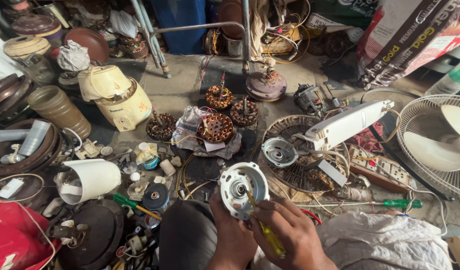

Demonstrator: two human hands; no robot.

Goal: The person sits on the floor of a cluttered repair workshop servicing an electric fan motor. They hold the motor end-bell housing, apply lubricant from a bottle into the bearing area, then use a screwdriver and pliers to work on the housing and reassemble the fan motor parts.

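My left hand [232, 235] grips the lower edge of a round silver motor end cover [243, 188] with a bearing hole in its middle. My right hand [290, 235] is closed around a yellow-handled screwdriver [267, 232], whose tip points into the cover's centre hole. Both hands are low in the view, above my knees. Copper-wound fan stators [216, 127] lie on the floor just beyond the cover, on a crumpled cloth.
A second silver cover [280, 151] and a white fan body [347, 125] rest on a wire fan guard at right. A green screwdriver [402, 203], a cream appliance [117, 97], a white cylinder [92, 177] and several motor parts crowd the floor.
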